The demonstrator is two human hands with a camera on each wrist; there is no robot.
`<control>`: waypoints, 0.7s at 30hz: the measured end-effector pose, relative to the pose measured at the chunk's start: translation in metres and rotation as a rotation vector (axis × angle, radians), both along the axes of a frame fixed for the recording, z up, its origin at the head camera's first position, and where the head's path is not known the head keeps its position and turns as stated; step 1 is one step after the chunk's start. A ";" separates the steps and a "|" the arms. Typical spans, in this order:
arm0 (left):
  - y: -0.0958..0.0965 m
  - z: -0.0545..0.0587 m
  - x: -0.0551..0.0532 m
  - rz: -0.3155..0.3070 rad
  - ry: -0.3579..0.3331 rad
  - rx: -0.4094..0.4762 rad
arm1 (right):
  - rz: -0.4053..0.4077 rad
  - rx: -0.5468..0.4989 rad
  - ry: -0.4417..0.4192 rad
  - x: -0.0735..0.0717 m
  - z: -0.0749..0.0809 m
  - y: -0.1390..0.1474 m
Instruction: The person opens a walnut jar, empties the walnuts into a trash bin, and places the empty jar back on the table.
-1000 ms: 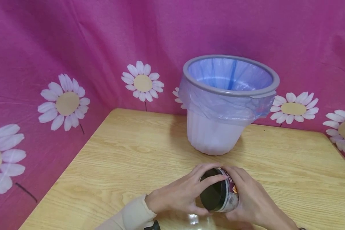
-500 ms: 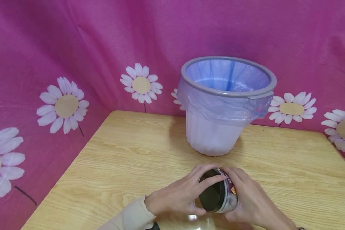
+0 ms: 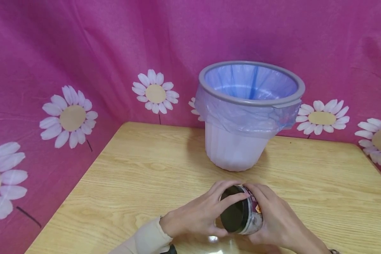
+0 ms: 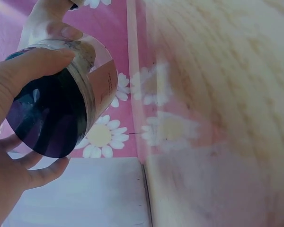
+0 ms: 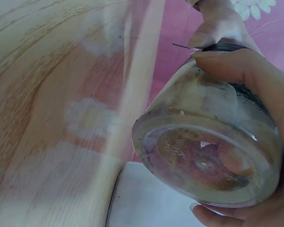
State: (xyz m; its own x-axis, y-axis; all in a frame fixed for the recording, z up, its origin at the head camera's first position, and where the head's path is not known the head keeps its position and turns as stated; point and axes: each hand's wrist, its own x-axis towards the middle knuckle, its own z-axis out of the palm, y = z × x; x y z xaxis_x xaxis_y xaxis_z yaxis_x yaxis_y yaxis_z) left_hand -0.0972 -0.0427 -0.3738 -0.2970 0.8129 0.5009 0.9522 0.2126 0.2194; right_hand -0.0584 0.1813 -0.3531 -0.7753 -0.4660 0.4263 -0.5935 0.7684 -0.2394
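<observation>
Between my two hands, above the near part of the table, a clear jar [image 3: 255, 222] with a dark red label lies tipped on its side. Its wide black lid [image 3: 234, 213] faces left. My left hand [image 3: 198, 211] grips the lid, fingers spread around its edge and thumb underneath. With my right hand [image 3: 277, 218] I hold the jar's body from the other side. In the right wrist view the jar's clear round base [image 5: 201, 163] shows, with the fingers wrapped along the wall. The left wrist view shows the lid's dark top [image 4: 49, 116] within the left hand's curled fingers.
A white ribbed bin [image 3: 234, 150] stands beyond the hands on the wooden table [image 3: 139, 169]. A translucent blue bag [image 3: 244, 118] lines it, folded over under the grey rim [image 3: 252, 102]. Pink cloth [image 3: 108, 46] with daisies hangs behind and at the left.
The view has shifted very slightly. Both hands keep the same hold on the jar and its lid, and the bin stays where it was.
</observation>
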 end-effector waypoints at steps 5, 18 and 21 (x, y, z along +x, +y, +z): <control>0.000 0.000 -0.001 -0.001 0.010 0.000 | -0.002 0.002 0.002 -0.001 0.000 0.000; 0.001 0.002 0.000 -0.023 0.039 0.021 | -0.009 0.004 -0.016 0.000 0.001 -0.001; 0.001 0.001 0.000 -0.022 0.051 0.027 | -0.002 0.003 0.020 0.001 -0.001 -0.001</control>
State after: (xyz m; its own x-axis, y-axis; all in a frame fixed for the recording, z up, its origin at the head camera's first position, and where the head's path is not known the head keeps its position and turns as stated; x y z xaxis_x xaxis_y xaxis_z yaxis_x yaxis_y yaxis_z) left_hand -0.0970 -0.0419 -0.3724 -0.2528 0.8052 0.5364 0.9666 0.1862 0.1761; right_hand -0.0575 0.1806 -0.3537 -0.7678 -0.4654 0.4403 -0.5962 0.7706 -0.2253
